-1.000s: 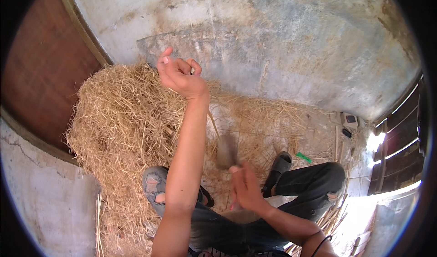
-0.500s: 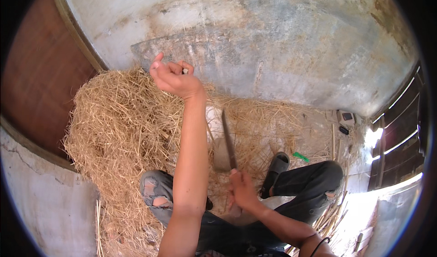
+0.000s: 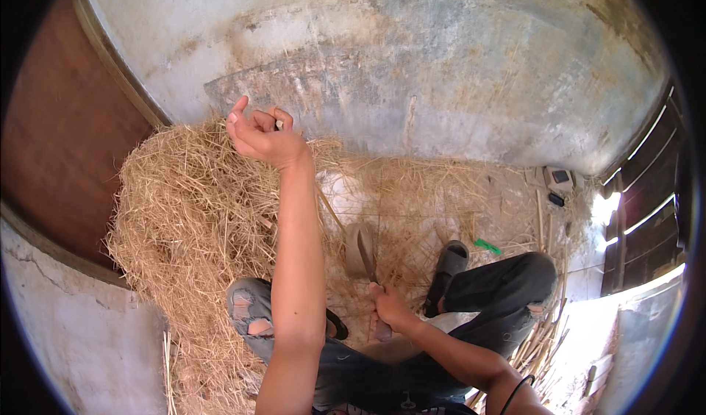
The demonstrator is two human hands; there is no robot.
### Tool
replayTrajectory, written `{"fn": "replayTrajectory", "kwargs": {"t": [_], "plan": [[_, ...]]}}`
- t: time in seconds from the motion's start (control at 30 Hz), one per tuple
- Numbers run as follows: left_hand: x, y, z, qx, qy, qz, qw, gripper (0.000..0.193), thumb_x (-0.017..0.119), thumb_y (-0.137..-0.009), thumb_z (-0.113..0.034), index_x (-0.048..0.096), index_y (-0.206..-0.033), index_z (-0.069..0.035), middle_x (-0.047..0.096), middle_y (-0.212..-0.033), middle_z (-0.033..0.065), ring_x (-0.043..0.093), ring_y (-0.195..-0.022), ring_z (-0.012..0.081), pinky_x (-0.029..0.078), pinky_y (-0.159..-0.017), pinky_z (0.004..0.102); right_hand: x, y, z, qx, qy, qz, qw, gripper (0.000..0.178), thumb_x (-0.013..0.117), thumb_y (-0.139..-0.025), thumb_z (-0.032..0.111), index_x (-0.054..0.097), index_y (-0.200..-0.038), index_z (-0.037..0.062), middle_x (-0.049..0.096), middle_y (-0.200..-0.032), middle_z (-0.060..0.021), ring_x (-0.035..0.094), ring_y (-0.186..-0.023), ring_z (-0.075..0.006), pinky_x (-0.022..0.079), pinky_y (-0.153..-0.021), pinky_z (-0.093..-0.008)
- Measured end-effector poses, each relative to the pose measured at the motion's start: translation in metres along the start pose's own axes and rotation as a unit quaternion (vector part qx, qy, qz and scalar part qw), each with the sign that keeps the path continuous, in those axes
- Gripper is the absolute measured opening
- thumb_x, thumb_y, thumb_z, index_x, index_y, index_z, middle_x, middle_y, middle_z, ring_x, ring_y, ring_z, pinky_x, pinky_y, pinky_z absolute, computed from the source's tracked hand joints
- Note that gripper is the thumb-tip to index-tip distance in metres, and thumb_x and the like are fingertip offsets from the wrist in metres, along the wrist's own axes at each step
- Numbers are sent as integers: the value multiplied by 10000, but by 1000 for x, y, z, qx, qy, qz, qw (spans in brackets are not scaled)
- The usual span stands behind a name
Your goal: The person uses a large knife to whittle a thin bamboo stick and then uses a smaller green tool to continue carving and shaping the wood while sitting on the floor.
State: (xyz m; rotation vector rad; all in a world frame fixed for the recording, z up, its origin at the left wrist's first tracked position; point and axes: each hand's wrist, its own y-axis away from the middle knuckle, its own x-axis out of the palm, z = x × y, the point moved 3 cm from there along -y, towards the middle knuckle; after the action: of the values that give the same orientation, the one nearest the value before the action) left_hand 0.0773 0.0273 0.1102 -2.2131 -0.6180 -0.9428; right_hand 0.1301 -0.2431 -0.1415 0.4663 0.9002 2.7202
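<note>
Raised near the wall, my left hand (image 3: 259, 137) has its fingers curled, with a small dark end poking out between them. That end lines up with a thin tan stick (image 3: 330, 205), which slants from behind my forearm down to a greyish block (image 3: 354, 259); the stretch between is hidden. Between my knees, my right hand (image 3: 391, 308) is closed round the handle of a long-bladed knife (image 3: 365, 256). Its dark blade points up and away, overlapping the block in view. I cannot tell whether blade and block touch.
Loose straw (image 3: 195, 202) is heaped at my left against the wall (image 3: 441, 69). A green scrap (image 3: 487, 247) lies beyond my right sandal (image 3: 448, 266). A small pale device (image 3: 559, 180) and a black object (image 3: 556, 199) sit far right. Thin sticks (image 3: 540, 345) lie by my right knee.
The knife blade has swung and now looks shorter, its tip nearer to me. My left hand has shifted slightly left and down in view, and the stick leans more.
</note>
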Motion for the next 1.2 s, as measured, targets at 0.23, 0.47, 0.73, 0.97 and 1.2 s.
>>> {"fn": "replayTrajectory", "kwargs": {"t": [0.23, 0.47, 0.73, 0.97, 1.2], "plan": [[-19, -15, 2, -47, 1, 74, 996, 498, 458, -1004, -467, 610, -1069, 2, 220, -542, -45, 196, -440, 92, 208, -416, 261, 18, 10, 101, -300, -25, -13, 954, 294, 511, -1066, 328, 496, -1024, 38, 520, -664, -27, 533, -521, -125, 435, -481, -314], [-24, -17, 0, -126, 41, 252, 959, 565, 416, -1013, -513, 643, -1154, -15, 208, -525, -51, 195, -403, 96, 177, -404, 277, 42, -5, 67, -311, 179, -34, 933, 322, 479, -1074, 348, 484, -1087, 26, 502, -676, -32, 492, -489, -119, 432, -457, -308], [-17, -6, 2, -163, 83, 326, 927, 551, 408, -1017, -468, 627, -1208, -1, 190, -536, -57, 203, -409, 81, 167, -419, 276, 22, -8, 67, -101, 32, 53, 993, 306, 475, -1078, 327, 484, -1060, 22, 514, -678, -52, 574, -558, -165, 482, -461, -379], [-13, -6, 6, -161, 87, 383, 906, 595, 388, -1013, -486, 604, -1245, 18, 183, -542, -69, 202, -403, 73, 172, -425, 267, 43, -4, 101, -344, 138, 16, 929, 314, 512, -1063, 362, 456, -1000, 60, 490, -670, -34, 472, -448, -127, 427, -412, -316], [-33, -24, -2, -250, 185, 443, 841, 654, 395, -1021, -534, 525, -1346, 19, 227, -558, -81, 190, -394, 49, 186, -403, 251, 12, -12, 88, -76, 32, 44, 996, 327, 480, -1075, 345, 490, -1014, 25, 509, -652, -47, 476, -446, -127, 403, -409, -320]]}}
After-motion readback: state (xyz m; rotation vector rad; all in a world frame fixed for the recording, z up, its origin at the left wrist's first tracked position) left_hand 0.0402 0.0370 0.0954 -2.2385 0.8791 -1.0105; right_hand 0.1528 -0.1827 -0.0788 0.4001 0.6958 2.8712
